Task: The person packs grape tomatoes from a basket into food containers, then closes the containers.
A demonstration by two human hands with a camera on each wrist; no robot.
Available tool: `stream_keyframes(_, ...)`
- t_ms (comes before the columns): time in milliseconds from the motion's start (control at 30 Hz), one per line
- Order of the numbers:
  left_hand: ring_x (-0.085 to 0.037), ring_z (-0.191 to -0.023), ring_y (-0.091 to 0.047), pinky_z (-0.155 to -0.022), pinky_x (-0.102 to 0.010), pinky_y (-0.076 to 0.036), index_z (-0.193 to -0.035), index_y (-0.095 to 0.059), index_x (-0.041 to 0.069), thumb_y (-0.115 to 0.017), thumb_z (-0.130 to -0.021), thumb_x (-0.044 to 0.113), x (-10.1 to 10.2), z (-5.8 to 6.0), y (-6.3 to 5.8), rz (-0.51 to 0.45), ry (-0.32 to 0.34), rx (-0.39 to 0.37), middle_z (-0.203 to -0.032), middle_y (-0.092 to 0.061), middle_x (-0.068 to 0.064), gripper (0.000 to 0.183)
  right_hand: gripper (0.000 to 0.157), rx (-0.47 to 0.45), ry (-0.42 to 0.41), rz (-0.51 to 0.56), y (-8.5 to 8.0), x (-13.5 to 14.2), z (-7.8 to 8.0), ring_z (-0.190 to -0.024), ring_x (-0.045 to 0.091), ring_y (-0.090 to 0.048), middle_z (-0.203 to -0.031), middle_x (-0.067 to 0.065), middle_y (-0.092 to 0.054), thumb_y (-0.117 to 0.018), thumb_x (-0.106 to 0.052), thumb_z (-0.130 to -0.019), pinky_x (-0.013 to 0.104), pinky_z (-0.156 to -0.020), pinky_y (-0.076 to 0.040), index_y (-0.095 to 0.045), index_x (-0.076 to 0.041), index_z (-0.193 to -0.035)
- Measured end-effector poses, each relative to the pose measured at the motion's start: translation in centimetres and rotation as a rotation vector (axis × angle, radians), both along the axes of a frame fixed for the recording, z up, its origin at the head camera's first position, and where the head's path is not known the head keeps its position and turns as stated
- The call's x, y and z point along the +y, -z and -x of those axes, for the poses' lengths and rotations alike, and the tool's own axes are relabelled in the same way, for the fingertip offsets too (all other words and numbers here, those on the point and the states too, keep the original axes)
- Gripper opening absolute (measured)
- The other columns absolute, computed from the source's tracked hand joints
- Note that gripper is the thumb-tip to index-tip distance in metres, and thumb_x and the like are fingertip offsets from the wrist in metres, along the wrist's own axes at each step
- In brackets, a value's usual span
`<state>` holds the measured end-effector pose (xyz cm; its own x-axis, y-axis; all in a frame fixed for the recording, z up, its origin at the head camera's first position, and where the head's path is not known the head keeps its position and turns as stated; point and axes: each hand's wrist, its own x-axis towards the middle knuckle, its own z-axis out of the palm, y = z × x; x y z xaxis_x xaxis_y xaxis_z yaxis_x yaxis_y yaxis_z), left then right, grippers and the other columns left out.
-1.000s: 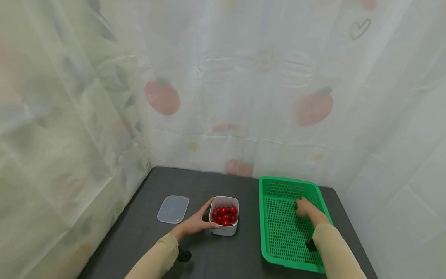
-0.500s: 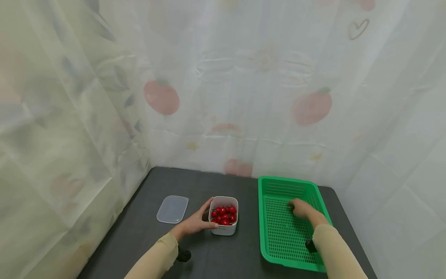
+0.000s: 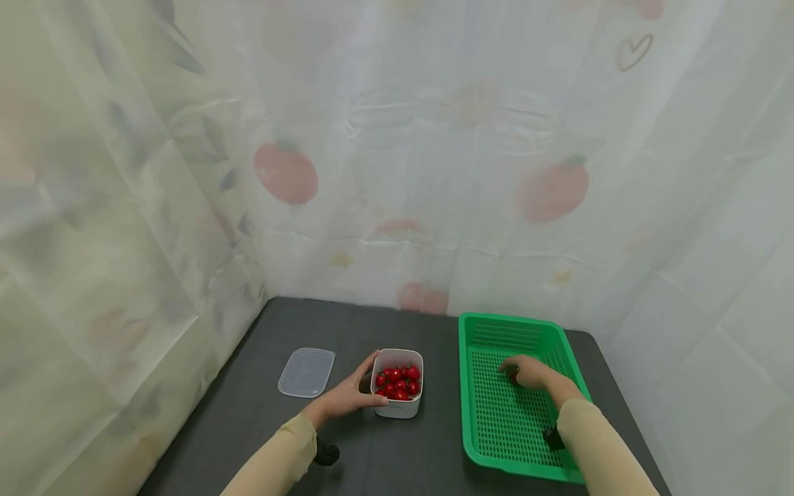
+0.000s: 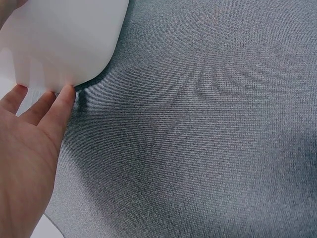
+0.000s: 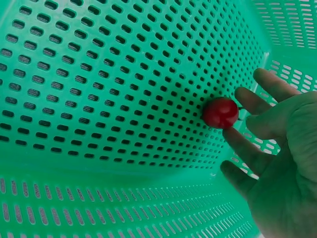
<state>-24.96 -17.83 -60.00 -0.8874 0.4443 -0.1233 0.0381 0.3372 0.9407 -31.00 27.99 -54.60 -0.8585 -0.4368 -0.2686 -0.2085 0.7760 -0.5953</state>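
My left hand (image 3: 347, 398) holds a white plastic container (image 3: 399, 411), thumb at its front and fingers along its left side. In the left wrist view, several fingertips press the container wall (image 4: 64, 39). Several red cherry tomatoes (image 3: 400, 384) lie inside it. Over on the right, my right hand (image 3: 533, 373) reaches down into a green perforated basket (image 3: 467, 406). The right wrist view shows a single cherry tomato (image 5: 220, 113) on the basket floor, stem towards the hand (image 5: 277, 148). The fingers are spread loosely around it; one fingertip is at its edge, without a visible pinch.
A translucent lid (image 3: 307, 372) lies flat, left of the container. The dark table (image 3: 372, 455) carries everything. A patterned curtain (image 3: 403, 172) hangs behind the table, and curtains stand at both sides.
My right hand has shifted left across the basket, and its fingers have loosened, with a cherry tomato now showing beneath them. The left hand and container stay in place.
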Motion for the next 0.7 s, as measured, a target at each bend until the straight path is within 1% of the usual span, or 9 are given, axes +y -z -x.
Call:
stream_keyframes(67, -0.044, -0.149, -0.026, -0.11, -0.067, -0.031, -0.166, -0.004, 0.024, -0.081, -0.09, 0.032, 0.0, 0.0, 0.1, -0.005, 0.004, 0.0, -0.168, -0.017, -0.014, 0.108, 0.066, 0.006, 0.007, -0.003, -0.1, 0.1, 0.1, -0.12, 0.046, -0.056, -0.126, 0.022, -0.063, -0.034, 0.028, -0.079, 0.053, -0.087, -0.05, -0.066, 0.001, -0.129)
stream_keyframes(167, -0.044, -0.149, -0.027, -0.11, -0.067, -0.031, -0.166, -0.003, 0.023, -0.081, -0.09, 0.033, 0.0, 0.0, 0.1, -0.008, 0.007, 0.001, -0.168, -0.017, -0.014, 0.109, 0.056, 0.038, 0.025, -0.033, 0.0, 0.4, 0.5, -0.122, 0.048, -0.054, -0.127, 0.023, -0.062, -0.045, 0.021, -0.084, 0.054, -0.086, -0.05, -0.064, 0.001, -0.132)
stream_keyframes(267, -0.044, -0.149, -0.026, -0.11, -0.067, -0.03, -0.166, -0.004, 0.024, -0.08, -0.091, 0.032, 0.0, 0.0, 0.1, -0.005, 0.006, 0.0, -0.168, -0.016, -0.014, 0.108, 0.045, 0.079, 0.047, -0.096, 0.3, 0.7, 0.9, -0.122, 0.049, -0.054, -0.13, 0.026, -0.06, -0.057, 0.01, -0.091, 0.058, -0.089, -0.05, -0.061, 0.002, -0.135)
stream_keyframes(300, -0.044, -0.149, -0.026, -0.111, -0.067, -0.03, -0.166, -0.004, 0.024, -0.08, -0.091, 0.032, 0.0, 0.0, 0.1, -0.001, 0.004, -0.001, -0.168, -0.017, -0.014, 0.108, 0.043, 0.087, 0.057, -0.119, 0.4, 0.8, 1.0, -0.121, 0.048, -0.055, -0.13, 0.026, -0.06, -0.061, 0.005, -0.092, 0.059, -0.091, -0.049, -0.06, 0.003, -0.136)
stream_keyframes(367, -0.044, -0.149, -0.026, -0.111, -0.067, -0.03, -0.166, -0.004, 0.025, -0.08, -0.09, 0.032, 0.0, 0.1, 0.1, 0.002, 0.002, -0.001, -0.168, -0.017, -0.014, 0.108, 0.043, 0.093, 0.069, -0.163, 0.5, 0.9, 1.1, -0.118, 0.047, -0.057, -0.129, 0.026, -0.06, -0.067, -0.002, -0.094, 0.059, -0.09, -0.049, -0.059, 0.004, -0.136)
stream_keyframes(500, -0.043, -0.15, -0.026, -0.111, -0.067, -0.03, -0.166, -0.004, 0.025, -0.08, -0.091, 0.031, 0.0, 0.1, 0.0, 0.002, 0.0, 0.001, -0.168, -0.016, -0.013, 0.108, 0.045, 0.079, 0.09, -0.213, 0.6, 0.7, 1.1, -0.116, 0.047, -0.058, -0.128, 0.026, -0.061, -0.072, -0.011, -0.094, 0.061, -0.089, -0.049, -0.06, 0.005, -0.134)
stream_keyframes(700, -0.043, -0.15, -0.025, -0.112, -0.067, -0.029, -0.166, -0.004, 0.026, -0.08, -0.091, 0.03, 0.1, 0.1, 0.0, -0.006, 0.003, 0.0, -0.169, -0.016, -0.013, 0.108, 0.046, 0.074, 0.094, -0.231, 0.7, 0.1, 0.9, -0.119, 0.049, -0.057, -0.132, 0.027, -0.06, -0.074, -0.019, -0.095, 0.062, -0.093, -0.048, -0.062, 0.005, -0.132)
